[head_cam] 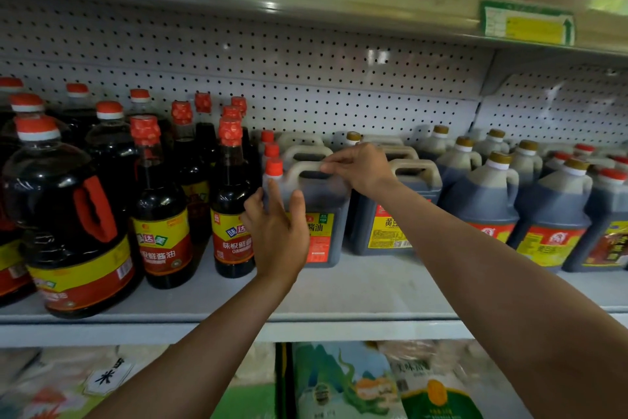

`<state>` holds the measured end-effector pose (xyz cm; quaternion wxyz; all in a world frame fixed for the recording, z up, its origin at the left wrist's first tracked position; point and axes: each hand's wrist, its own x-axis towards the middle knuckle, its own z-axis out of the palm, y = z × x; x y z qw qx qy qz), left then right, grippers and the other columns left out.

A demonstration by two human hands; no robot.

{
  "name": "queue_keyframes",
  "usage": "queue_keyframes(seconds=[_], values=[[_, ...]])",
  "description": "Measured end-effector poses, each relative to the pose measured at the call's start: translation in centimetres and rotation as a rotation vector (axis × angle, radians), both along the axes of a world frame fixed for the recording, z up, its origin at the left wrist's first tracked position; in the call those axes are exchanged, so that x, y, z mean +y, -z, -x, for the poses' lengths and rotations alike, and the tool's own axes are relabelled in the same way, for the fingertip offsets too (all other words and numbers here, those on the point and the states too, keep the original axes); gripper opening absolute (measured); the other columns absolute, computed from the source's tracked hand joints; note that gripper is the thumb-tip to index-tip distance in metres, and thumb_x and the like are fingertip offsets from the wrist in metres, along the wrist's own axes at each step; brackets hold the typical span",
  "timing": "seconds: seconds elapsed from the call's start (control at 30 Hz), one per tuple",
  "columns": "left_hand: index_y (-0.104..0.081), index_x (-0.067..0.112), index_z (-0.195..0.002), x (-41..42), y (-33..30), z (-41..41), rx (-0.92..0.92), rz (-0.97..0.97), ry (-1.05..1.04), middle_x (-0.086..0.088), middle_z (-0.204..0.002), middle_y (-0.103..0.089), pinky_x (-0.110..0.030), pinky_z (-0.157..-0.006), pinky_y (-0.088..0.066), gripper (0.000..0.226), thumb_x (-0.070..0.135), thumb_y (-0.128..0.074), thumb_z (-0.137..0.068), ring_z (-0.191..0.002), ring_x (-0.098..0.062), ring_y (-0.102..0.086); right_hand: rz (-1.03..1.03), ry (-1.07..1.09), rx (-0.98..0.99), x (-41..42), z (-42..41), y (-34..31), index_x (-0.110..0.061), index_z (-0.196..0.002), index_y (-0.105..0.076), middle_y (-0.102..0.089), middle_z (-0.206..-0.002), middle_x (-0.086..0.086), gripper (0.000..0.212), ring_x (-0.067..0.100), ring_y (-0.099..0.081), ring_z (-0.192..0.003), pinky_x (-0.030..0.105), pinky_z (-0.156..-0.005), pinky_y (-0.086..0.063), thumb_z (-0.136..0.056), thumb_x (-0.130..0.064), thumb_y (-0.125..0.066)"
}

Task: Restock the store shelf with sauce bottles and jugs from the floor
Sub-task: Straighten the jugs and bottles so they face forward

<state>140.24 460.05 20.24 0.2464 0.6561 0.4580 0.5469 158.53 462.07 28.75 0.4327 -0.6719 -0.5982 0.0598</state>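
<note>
A translucent sauce jug (323, 208) with a red cap and a yellow and red label stands at the front of the middle shelf (356, 286). My right hand (360, 167) curls its fingers over the jug's top handle. Against the jug's front left side, just under the cap, my left hand (277, 228) rests with straight fingers. More red-capped jugs of the same kind line up behind it.
Left of the jug stand tall dark bottles (231, 201) and big round jugs (73, 221) with red caps. Right of it are jugs with gold caps (489, 197). A shelf (339, 0) above carries oil bottles. Rice bags (343, 381) lie below.
</note>
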Motion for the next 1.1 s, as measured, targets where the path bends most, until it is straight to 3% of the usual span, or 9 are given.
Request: queue_keyframes(seconds=[0.4, 0.6, 0.77, 0.87, 0.97, 1.03, 1.1], values=[[-0.026, 0.028, -0.154, -0.1, -0.4, -0.2, 0.059, -0.011, -0.017, -0.008, -0.145, -0.029, -0.028, -0.092, -0.029, 0.079, 0.070, -0.018, -0.087, -0.131, -0.026, -0.027, -0.037, 0.019, -0.047, -0.2, 0.0, 0.1, -0.021, -0.097, -0.083, -0.079, -0.092, -0.006, 0.024, 0.004, -0.072, -0.089, 0.022, -0.085, -0.055, -0.080, -0.038, -0.084], [-0.033, 0.025, -0.149, -0.7, -0.5, -0.2, -0.010, 0.006, 0.010, -0.005, -0.143, -0.029, -0.041, -0.103, -0.041, 0.079, 0.072, -0.019, -0.087, -0.131, -0.024, -0.029, -0.039, 0.012, -0.027, -0.1, -0.5, 0.3, -0.020, -0.099, -0.083, -0.079, -0.093, -0.006, 0.025, 0.005, -0.071, -0.089, 0.025, -0.089, -0.055, -0.080, -0.036, -0.084], [-0.030, 0.028, -0.150, -0.4, -0.5, -0.7, 0.004, -0.004, -0.003, -0.006, -0.145, -0.028, -0.037, -0.099, -0.040, 0.076, 0.070, -0.019, -0.088, -0.132, -0.025, -0.029, -0.041, 0.039, -0.069, -0.6, -0.4, 0.3, -0.023, -0.099, -0.083, -0.079, -0.091, -0.007, 0.023, 0.008, -0.072, -0.090, 0.028, -0.086, -0.055, -0.082, -0.040, -0.082], [-0.029, 0.026, -0.153, -0.5, -0.1, -0.4, -0.034, 0.017, 0.034, -0.005, -0.149, -0.026, -0.042, -0.108, -0.036, 0.076, 0.067, -0.021, -0.090, -0.137, -0.024, -0.027, -0.078, 0.030, 0.077, -1.2, -0.9, -0.5, -0.026, -0.092, -0.082, -0.077, -0.085, -0.011, 0.012, 0.004, -0.070, -0.082, 0.028, -0.084, -0.056, -0.083, -0.033, -0.083], [-0.027, 0.020, -0.156, -1.6, -0.4, -0.9, 0.012, -0.061, -0.016, -0.009, -0.160, -0.020, -0.046, -0.120, -0.023, 0.078, 0.064, -0.019, -0.093, -0.146, -0.024, -0.019, -0.195, 0.140, 0.168, -3.3, -3.5, -2.4, -0.023, -0.097, -0.082, -0.077, -0.085, -0.008, 0.015, -0.006, -0.063, -0.066, 0.019, -0.073, -0.056, -0.085, -0.030, -0.082], [-0.029, 0.018, -0.155, -3.0, -0.7, -2.0, 0.017, -0.143, 0.022, -0.009, -0.161, -0.020, -0.036, -0.121, -0.017, 0.073, 0.059, -0.020, -0.095, -0.149, -0.022, -0.017, -0.190, 0.167, 0.184, -4.9, -5.7, -3.2, -0.019, -0.103, -0.080, -0.076, -0.090, -0.006, 0.019, -0.004, -0.065, -0.072, 0.012, -0.064, -0.053, -0.087, -0.029, -0.080], [-0.033, 0.019, -0.153, -4.5, -0.7, -3.5, -0.011, -0.158, 0.145, -0.005, -0.158, -0.029, -0.031, -0.117, -0.019, 0.069, 0.056, -0.021, -0.096, -0.146, -0.019, -0.023, -0.155, 0.170, 0.126, -5.9, -7.7, -3.3, -0.015, -0.105, -0.079, -0.073, -0.094, -0.006, 0.021, 0.001, -0.067, -0.082, 0.005, -0.068, -0.050, -0.089, -0.027, -0.079]])
